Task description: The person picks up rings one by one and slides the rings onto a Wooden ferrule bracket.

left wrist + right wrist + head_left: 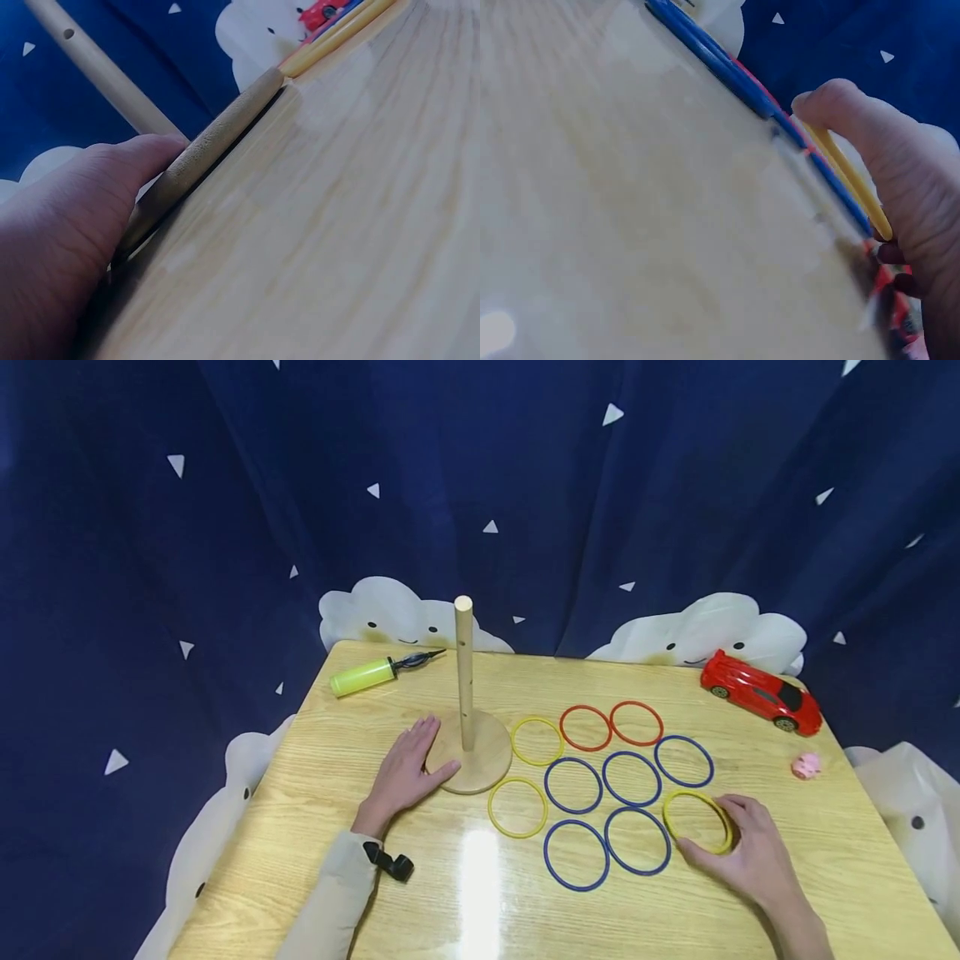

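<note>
Head view: right hand [753, 852] pinches the yellow ring [697, 822] at lower right on the counter [262, 860]; left hand [405, 772], fingers flat, steadies the peg base [483, 760]. Next likely needs lifting it clear, toward the peg.

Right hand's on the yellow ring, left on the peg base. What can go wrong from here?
1. The yellow ring lies close beside a blue ring; as the right hand lifts it by the rim, the fingers may drag or shift the blue one.
2. The left hand only rests against the edge of the peg base; a knock on the tall peg could tip or slide the stand.
3. The ring is thin and flat on the glossy table; the pinch may slip.
</note>
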A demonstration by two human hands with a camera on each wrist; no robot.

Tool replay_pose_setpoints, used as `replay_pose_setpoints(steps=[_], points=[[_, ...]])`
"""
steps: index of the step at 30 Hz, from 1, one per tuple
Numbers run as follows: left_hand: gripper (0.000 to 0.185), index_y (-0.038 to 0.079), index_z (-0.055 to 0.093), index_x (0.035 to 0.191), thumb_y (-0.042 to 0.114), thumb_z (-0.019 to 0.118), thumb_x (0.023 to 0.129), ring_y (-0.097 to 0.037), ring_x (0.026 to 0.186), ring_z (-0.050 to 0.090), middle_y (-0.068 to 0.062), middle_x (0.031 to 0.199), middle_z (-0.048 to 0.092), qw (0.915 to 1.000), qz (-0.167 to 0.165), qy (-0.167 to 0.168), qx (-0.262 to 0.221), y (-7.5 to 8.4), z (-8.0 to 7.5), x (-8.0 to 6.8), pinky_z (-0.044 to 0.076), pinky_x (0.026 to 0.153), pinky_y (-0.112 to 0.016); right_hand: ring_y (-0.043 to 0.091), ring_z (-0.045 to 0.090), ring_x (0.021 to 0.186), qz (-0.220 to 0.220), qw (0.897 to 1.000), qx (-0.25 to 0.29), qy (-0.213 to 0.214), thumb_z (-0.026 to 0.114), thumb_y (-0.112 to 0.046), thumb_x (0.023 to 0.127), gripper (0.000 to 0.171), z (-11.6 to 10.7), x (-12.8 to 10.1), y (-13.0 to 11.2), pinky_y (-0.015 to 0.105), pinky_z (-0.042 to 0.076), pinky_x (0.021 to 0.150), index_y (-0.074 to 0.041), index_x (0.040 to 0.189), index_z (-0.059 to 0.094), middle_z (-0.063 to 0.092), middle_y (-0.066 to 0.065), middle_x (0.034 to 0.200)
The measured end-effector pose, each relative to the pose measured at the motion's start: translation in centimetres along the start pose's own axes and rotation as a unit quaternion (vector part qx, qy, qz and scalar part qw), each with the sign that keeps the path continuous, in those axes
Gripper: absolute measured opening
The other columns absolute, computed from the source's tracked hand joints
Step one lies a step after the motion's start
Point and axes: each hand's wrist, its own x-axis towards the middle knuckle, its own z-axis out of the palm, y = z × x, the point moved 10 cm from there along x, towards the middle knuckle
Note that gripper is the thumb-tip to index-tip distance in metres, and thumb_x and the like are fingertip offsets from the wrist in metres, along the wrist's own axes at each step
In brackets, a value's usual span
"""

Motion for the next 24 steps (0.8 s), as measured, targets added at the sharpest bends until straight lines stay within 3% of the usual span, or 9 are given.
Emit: replay_pose_setpoints(steps=[4, 14, 16, 18, 21, 24], points=[[0.096, 0.01, 0.027, 0.166, 0.07, 0.056, 0.097, -0.029, 0.16, 0.021, -0.011, 0.171, 0.027, 1.0, 0.002, 0.0, 0.006, 0.1, 0.1, 0.0, 0.016, 0.131, -0.049, 0.042, 0.054, 0.113, -0.016, 1.0, 0.011, 0.001, 0.1, -0.033, 0.059, 0.085, -1.0, 0.5, -1.1, 0.001, 0.017, 0.097, 0.004, 0.125, 0.064, 0.063, 0.025, 0.122], [0.096, 0.006, 0.028, 0.165, 0.07, 0.054, 0.098, -0.03, 0.159, 0.022, -0.012, 0.171, 0.027, 0.9999, 0.011, 0.006, 0.011, 0.3, 0.0, 0.3, 0.018, 0.131, -0.049, 0.046, 0.054, 0.119, -0.061, 0.998, 0.007, -0.004, 0.1, -0.032, 0.06, 0.087, -2.6, 3.6, -5.2, 0.001, 0.015, 0.106, 0.004, 0.13, 0.061, 0.062, 0.026, 0.127], [0.097, 0.006, 0.028, 0.165, 0.071, 0.053, 0.098, -0.031, 0.159, 0.022, -0.011, 0.171, 0.027, 0.9998, 0.012, 0.007, 0.014, 0.3, 0.0, 0.2, 0.019, 0.13, -0.05, 0.045, 0.054, 0.12, -0.069, 0.998, 0.007, -0.009, 0.1, -0.032, 0.061, 0.088, -2.6, 4.4, -6.1, 0.007, 0.022, 0.11, 0.004, 0.131, 0.061, 0.062, 0.025, 0.128], [0.097, 0.005, 0.028, 0.165, 0.071, 0.053, 0.098, -0.031, 0.159, 0.023, -0.011, 0.171, 0.027, 0.9998, 0.013, 0.008, 0.015, 0.4, 0.1, 0.1, 0.019, 0.13, -0.051, 0.045, 0.055, 0.12, -0.075, 0.997, 0.006, -0.017, 0.1, -0.033, 0.062, 0.089, -2.5, 5.2, -7.2, 0.026, 0.036, 0.114, 0.003, 0.132, 0.06, 0.062, 0.024, 0.129], [0.097, 0.006, 0.029, 0.165, 0.071, 0.055, 0.097, -0.031, 0.159, 0.024, -0.011, 0.171, 0.029, 0.9998, 0.009, 0.01, 0.013, 0.3, 0.0, -0.1, 0.019, 0.13, -0.052, 0.044, 0.056, 0.12, -0.081, 0.996, 0.01, -0.032, 0.1, -0.035, 0.063, 0.09, -2.4, 6.7, -8.7, 0.055, 0.047, 0.101, 0.001, 0.135, 0.059, 0.063, 0.023, 0.129], [0.097, 0.006, 0.029, 0.165, 0.07, 0.055, 0.097, -0.029, 0.159, 0.023, -0.01, 0.171, 0.029, 0.9999, 0.006, 0.01, 0.011, 0.3, -0.1, 0.0, 0.019, 0.13, -0.05, 0.044, 0.058, 0.117, -0.095, 0.995, 0.015, -0.037, 0.1, -0.034, 0.063, 0.091, -2.5, 8.2, -10.2, 0.067, 0.048, 0.09, 0.0, 0.136, 0.059, 0.065, 0.023, 0.126]])
